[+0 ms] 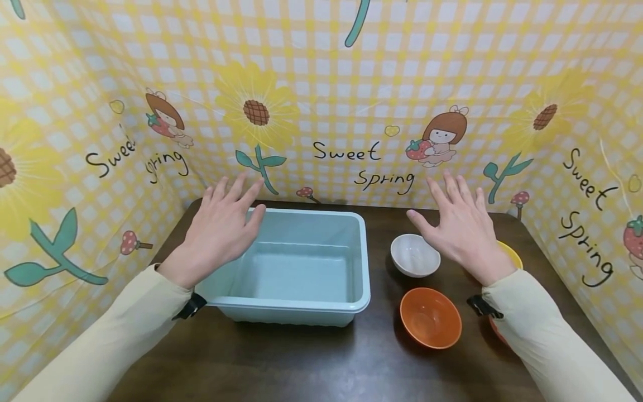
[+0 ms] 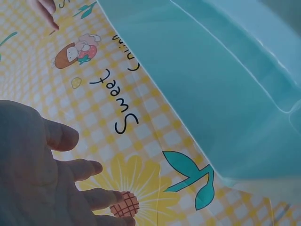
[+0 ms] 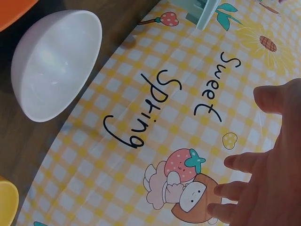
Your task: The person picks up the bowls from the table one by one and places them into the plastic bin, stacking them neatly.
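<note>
A pale teal plastic tub [image 1: 365, 251] stands empty on the dark wooden table [image 1: 321, 363]. My left hand [image 1: 223, 223] hovers flat over the tub's left rear corner, fingers spread, holding nothing. The left wrist view shows those fingers [image 2: 70, 169] beside the tub's wall [image 2: 211, 80]. Right of the tub sit a white bowl [image 1: 414, 255] and an orange bowl [image 1: 430, 317]. My right hand [image 1: 459, 223] floats open above the table just right of the white bowl, palm down. The right wrist view shows the white bowl [image 3: 54, 61] below the spread fingers [image 3: 263, 188].
A yellow bowl [image 1: 511, 254] peeks out behind my right hand, and part of another orange bowl [image 1: 497, 330] lies under my right sleeve. A yellow checked backdrop [image 1: 321, 100] with sunflowers walls in the table on three sides.
</note>
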{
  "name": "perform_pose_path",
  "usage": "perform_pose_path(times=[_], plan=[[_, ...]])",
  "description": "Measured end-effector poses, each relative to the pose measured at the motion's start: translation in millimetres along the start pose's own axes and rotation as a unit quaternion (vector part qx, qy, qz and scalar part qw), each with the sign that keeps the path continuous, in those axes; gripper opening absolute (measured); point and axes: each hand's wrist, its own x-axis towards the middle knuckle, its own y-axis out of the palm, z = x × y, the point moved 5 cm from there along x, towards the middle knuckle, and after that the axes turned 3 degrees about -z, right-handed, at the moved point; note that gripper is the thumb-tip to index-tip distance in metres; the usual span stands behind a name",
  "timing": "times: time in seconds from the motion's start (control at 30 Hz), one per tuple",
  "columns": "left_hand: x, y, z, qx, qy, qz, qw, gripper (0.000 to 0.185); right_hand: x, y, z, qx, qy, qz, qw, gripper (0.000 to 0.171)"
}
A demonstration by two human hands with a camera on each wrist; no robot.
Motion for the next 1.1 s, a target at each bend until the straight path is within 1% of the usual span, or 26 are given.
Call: perform_pose_path(times=[0.1,0.2,0.4,0.5,0.63,0.93,1.1], plan=[[-5.0,-1.1,2.5,-0.004,-0.006,0.008,0.9999,0.061,-2.6,2.0,-0.3,0.0,0.001,0.001,1.0,0.091],[-9.1,-1.6,3.1,-0.005,-0.006,0.011,0.9999,0.061,-5.5,3.1,-2.2,-0.002,0.0,0.0,1.0,0.091],[-16.7,-1.5,3.3,-0.002,0.006,0.006,1.0,0.059,-8.7,5.4,-4.9,0.0,0.0,-0.008,1.0,0.09],[-20.3,-0.8,4.3,-0.004,0.013,-0.006,0.9999,0.058,-11.0,6.9,-6.4,0.002,0.001,-0.01,1.0,0.091],[-26.2,-1.8,7.7,-0.01,0.013,-0.019,0.9997,0.058,-16.6,9.4,-6.0,0.007,-0.001,-0.009,1.0,0.09],[-37.8,1.5,20.3,-0.033,0.004,-0.027,0.9991,0.057,-29.6,15.1,-7.7,0.017,-0.006,-0.015,1.0,0.089],[-41.8,2.0,26.2,-0.039,0.004,-0.039,0.9985,0.055,-35.0,17.8,-8.9,0.022,-0.011,-0.025,0.999,0.088]])
